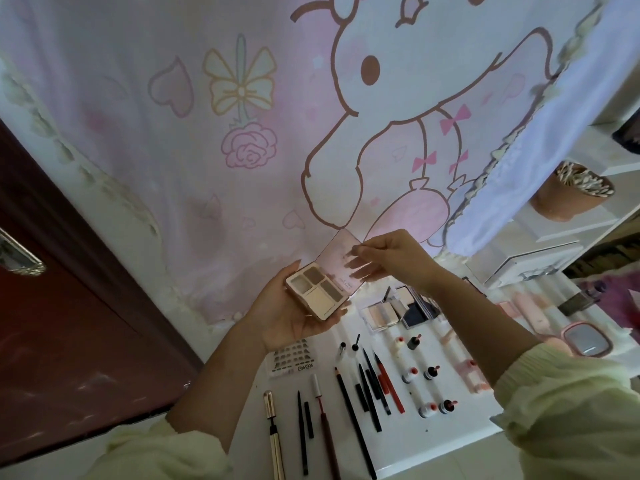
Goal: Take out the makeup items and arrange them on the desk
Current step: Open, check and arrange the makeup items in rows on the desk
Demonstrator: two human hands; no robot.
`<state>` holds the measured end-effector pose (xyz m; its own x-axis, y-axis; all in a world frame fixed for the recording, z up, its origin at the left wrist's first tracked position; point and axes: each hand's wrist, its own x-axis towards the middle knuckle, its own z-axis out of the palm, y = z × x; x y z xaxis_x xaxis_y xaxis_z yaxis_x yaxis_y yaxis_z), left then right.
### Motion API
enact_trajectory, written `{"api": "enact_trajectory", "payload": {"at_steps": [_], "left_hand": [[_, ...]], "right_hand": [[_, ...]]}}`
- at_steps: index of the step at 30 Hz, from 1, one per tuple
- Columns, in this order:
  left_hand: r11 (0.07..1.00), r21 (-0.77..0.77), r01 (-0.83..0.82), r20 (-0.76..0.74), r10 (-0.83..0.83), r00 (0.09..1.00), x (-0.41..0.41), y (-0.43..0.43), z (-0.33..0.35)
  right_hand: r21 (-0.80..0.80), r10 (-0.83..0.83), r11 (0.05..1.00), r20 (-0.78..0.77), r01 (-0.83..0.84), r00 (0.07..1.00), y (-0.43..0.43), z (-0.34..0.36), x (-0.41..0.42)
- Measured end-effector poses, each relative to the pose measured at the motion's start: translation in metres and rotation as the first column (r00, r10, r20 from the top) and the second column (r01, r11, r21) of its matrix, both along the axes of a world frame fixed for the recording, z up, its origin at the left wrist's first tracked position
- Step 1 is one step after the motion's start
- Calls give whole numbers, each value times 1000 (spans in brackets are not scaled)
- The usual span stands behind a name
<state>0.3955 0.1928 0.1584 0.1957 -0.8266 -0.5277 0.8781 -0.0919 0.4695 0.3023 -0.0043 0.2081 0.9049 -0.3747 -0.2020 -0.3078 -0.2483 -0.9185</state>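
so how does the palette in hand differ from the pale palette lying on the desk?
The held palette sits in the left hand, right hand pinching its lid; the desk palette lies untouched. The held palette has grey-brown pans; the desk palette's look all pale. Both show powder pans.

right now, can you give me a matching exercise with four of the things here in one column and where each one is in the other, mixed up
Things:
1. palette
2. cotton swab cup
3. pink mirror
4. gold tube

Places:
A. on the shelf at right
B. lying near the front left corner of the desk
C. open, held in the left hand, lid pinched by the right hand
D. at the desk's right end

Pairs: 1-C, 2-A, 3-D, 4-B
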Motion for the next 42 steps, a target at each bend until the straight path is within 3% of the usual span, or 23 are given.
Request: {"api": "enact_trajectory", "payload": {"at_steps": [6, 12, 18, 21, 24, 26, 37, 42], "left_hand": [[981, 155, -119, 130, 99, 986, 26, -21, -13], [909, 388, -152, 238, 60, 969, 28, -48, -61], [932, 355, -69, 221, -12, 975, 18, -63, -104], [935, 348, -65, 227, -17, 974, 15, -68, -115], [876, 473, -94, 308, -64, 949, 11, -74, -117], [881, 468, -67, 288, -80, 954, 11, -77, -120], [878, 478, 23, 274, -174, 946, 9, -80, -118], [870, 493, -15, 261, -132, 956, 8, -75, -114]], "right_hand": [[0, -187, 982, -69, 187, 980, -17, -18, 2], [-66, -289, 957, -197, 282, 937, -22, -65, 15], [-257, -276, 948, -359, 189, 892, -29, -125, 21], [-251, -287, 948, -403, 197, 869, -34, -148, 23], [-329, -301, 930, -435, 161, 849, -28, -153, 23], [-375, -287, 921, -464, 108, 838, -23, -153, 22], [-373, -307, 920, -495, 120, 813, -25, -161, 18], [-415, -294, 907, -500, 72, 815, -27, -158, 14]]}}
